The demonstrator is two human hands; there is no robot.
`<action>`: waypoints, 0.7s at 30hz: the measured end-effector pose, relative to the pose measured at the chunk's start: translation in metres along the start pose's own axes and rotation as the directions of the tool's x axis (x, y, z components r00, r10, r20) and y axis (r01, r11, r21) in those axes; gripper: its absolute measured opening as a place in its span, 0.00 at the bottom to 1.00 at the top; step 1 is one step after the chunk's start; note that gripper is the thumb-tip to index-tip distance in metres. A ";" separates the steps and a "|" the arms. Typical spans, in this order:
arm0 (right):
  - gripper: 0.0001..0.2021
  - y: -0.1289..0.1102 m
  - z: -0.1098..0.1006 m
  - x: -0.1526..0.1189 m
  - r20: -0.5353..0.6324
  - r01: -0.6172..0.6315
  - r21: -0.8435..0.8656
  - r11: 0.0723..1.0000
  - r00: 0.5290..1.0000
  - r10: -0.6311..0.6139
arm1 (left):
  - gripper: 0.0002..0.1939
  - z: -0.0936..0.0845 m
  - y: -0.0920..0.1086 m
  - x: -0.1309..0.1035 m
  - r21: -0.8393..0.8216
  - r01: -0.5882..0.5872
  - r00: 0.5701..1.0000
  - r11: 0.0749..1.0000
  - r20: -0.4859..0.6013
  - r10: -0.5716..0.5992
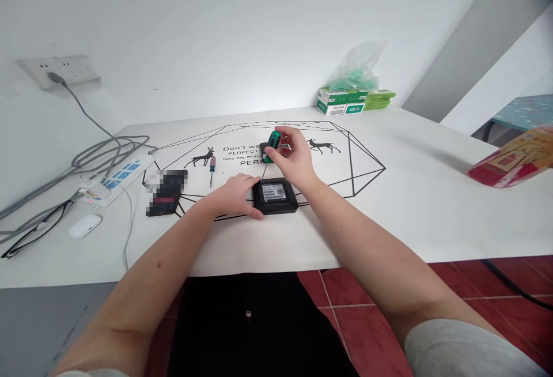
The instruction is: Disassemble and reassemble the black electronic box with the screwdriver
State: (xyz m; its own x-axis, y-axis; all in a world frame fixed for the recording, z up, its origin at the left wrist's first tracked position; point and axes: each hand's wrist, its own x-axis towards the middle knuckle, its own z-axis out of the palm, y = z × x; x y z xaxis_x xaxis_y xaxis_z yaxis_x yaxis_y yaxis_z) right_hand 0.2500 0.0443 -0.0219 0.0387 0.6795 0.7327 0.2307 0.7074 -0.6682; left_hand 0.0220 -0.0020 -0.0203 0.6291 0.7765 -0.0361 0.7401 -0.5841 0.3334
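Note:
A green-and-black screwdriver [273,138] is in my right hand [295,157], thumb and fingers closed round its handle. Its thin shaft slants down to the upper left corner of a square black case [285,208]. Inside the case lies a drive with a white label [273,192], facing up. My left hand [235,195] grips the case's left side, thumb at the front corner and fingers at the back corner. Behind the screwdriver, another dark flat piece [262,147] shows partly, mostly covered by my right hand.
A smaller screwdriver [212,170] and a partly blurred phone [166,193] lie to the left. Farther left are a power strip [125,178], coiled cables, glasses and a white earphone case [85,226]. Green boxes [341,100] stand at the back; a red-and-tan package [510,158] is right.

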 end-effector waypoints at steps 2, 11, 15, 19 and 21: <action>0.22 -0.002 0.000 -0.001 0.011 0.026 -0.005 1.000 1.000 -0.026 | 0.59 0.003 0.002 0.003 0.021 -0.035 0.999 0.999 0.000 0.035; 0.22 -0.010 0.001 -0.005 0.112 0.124 -0.039 0.992 0.987 -0.119 | 0.63 0.008 -0.008 0.003 0.033 -0.067 0.997 0.997 0.032 0.066; 0.21 -0.011 0.002 -0.006 0.132 0.147 -0.028 0.989 0.981 -0.143 | 0.67 0.010 -0.009 0.003 0.017 -0.039 0.997 0.999 0.061 0.038; 0.24 -0.009 0.002 -0.006 0.178 0.149 0.003 0.989 0.973 -0.147 | 0.71 0.010 -0.011 0.006 -0.002 -0.041 0.996 0.999 0.085 0.041; 0.26 -0.009 0.002 -0.006 0.219 0.166 0.021 0.986 0.961 -0.167 | 0.73 0.010 -0.011 0.007 -0.003 -0.038 0.995 0.999 0.088 0.038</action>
State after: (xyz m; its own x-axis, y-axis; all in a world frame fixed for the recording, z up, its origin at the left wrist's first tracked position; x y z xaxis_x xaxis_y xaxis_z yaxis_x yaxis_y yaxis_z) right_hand 0.2456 0.0340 -0.0201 -0.2139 0.5781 0.7874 0.2138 0.8143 -0.5397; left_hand 0.0205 0.0073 -0.0332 0.6754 0.7297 -0.1062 0.7149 -0.6126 0.3371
